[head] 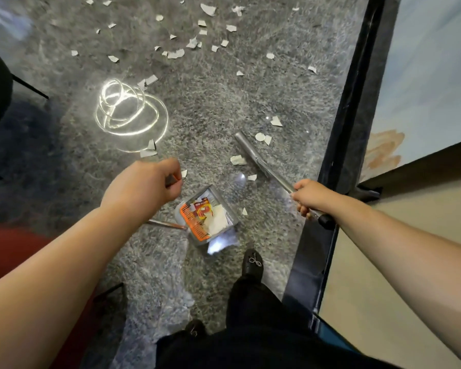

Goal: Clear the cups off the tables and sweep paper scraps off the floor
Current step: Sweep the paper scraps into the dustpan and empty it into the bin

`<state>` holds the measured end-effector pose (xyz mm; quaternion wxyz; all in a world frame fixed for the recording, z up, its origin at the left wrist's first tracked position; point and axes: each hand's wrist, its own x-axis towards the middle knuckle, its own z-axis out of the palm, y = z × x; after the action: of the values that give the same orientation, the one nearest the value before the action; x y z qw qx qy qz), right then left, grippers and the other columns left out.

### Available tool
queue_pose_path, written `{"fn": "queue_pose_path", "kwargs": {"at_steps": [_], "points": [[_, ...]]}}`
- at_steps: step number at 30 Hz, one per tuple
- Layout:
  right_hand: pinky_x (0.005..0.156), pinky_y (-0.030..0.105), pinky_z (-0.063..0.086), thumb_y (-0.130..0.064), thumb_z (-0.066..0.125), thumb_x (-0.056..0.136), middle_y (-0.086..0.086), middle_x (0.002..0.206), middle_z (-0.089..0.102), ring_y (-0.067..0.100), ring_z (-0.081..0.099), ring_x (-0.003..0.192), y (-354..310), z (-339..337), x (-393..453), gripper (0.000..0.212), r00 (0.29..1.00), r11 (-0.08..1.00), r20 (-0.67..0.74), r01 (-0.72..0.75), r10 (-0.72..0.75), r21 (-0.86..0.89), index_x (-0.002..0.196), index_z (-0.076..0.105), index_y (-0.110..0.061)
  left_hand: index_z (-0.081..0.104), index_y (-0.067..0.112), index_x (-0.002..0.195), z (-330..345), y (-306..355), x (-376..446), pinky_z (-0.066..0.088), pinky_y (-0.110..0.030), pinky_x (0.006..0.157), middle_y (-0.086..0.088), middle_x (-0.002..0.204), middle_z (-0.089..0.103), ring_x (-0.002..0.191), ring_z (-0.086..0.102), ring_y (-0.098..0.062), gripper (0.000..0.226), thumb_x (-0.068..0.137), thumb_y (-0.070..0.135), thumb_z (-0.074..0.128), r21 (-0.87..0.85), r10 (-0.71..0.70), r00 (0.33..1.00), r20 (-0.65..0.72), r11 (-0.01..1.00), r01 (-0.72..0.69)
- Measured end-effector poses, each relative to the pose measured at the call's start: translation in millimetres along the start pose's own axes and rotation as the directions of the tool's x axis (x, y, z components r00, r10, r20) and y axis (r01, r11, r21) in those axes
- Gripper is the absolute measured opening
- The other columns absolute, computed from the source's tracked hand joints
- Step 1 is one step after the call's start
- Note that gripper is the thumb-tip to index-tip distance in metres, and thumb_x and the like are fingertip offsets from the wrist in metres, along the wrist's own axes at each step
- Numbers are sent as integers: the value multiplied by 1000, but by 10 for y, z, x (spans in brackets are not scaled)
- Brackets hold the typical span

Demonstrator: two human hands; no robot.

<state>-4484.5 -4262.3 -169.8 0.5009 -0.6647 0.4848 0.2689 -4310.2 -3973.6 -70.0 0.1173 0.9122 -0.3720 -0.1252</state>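
From the head camera, the paper scraps (176,53) are small torn white and pale grey pieces with ragged edges, scattered over a shiny grey speckled floor (210,102). Most lie well beyond both hands, toward the top of the view; a few sit just past the broom's far end, and 1 piece (244,211) lies between the hands, just beside the dustpan.

The right hand (308,197) is curled around the metal handle of a broom (253,155), which slants away from it across the floor; several scraps lie near its far end. The left hand (147,185) is closed in a fist around the top of a thin metal handle, whose lower stretch (167,224) shows again below the wrist and reaches the dustpan (206,215). The dustpan sits on the floor between the 2 hands, nearer the left, holding white paper and an orange printed label or wrapper; its writing is too blurred to read.

A black shoe (253,265) stands on the floor just below the dustpan. A dark baseboard (357,102) runs along the wall beyond the right hand.
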Motion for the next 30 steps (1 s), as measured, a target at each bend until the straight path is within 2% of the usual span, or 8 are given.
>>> {"fn": "queue_pose_path", "kwargs": {"at_steps": [5,9,15,17,19,22,26,30], "points": [[44,23,35,-8,43,100,13,69,49,19,42,47,-369,-275,573,44,999,994,44,6,-1,-109,142,33,-13,61,23,85,41,27,266,53,-39,56,-1,68,66,63,61,-29,10,86,32,66,44,-23,999,27,999,22],[46,26,37,-7,46,98,15,68,50,20,45,45,-454,-304,828,32,999,979,55,14,-3,-203,130,44,-8,61,23,83,8,18,349,53,-41,55,0,67,66,62,61,-27,10,85,31,66,49,-24,1000,18,999,23],[52,34,43,-4,45,94,22,81,61,26,51,47,-159,-148,764,34,997,929,73,20,8,-368,126,47,-14,59,26,81,-16,-5,478,52,-37,53,4,64,63,60,59,-25,10,84,32,67,38,-63,998,8,997,63],[50,33,45,-4,44,92,18,72,61,25,52,43,18,-62,657,28,998,908,59,15,11,-418,116,49,-16,59,27,81,-32,-43,487,52,-36,53,4,63,63,60,59,-25,11,84,33,67,29,-55,999,2,998,54],[46,30,45,-6,45,92,16,70,61,21,52,39,192,33,546,27,999,906,40,-5,24,-424,115,48,-20,59,27,80,-38,-60,460,51,-35,51,6,60,60,58,57,-23,10,83,32,68,19,-45,999,-9,999,46],[44,28,44,-9,45,92,14,72,61,18,52,39,408,208,357,34,997,915,44,-35,58,-401,123,45,-23,60,26,80,-38,-78,370,53,-36,55,10,59,59,58,57,-21,10,83,28,69,-20,-35,999,18,999,35],[40,26,44,-12,44,93,13,67,59,17,51,36,615,526,53,36,990,954,77,-92,119,-286,125,38,-26,59,27,77,-73,-147,215,52,-34,58,10,58,59,56,56,-12,11,83,26,68,-73,-30,997,76,997,35],[41,25,41,-12,43,96,11,70,53,16,47,42,679,952,-241,29,983,982,128,-114,133,-149,123,39,-20,60,23,80,-71,-167,41,53,-38,60,1,62,62,61,59,-25,8,84,23,67,-33,78,994,80,997,-75]]}}
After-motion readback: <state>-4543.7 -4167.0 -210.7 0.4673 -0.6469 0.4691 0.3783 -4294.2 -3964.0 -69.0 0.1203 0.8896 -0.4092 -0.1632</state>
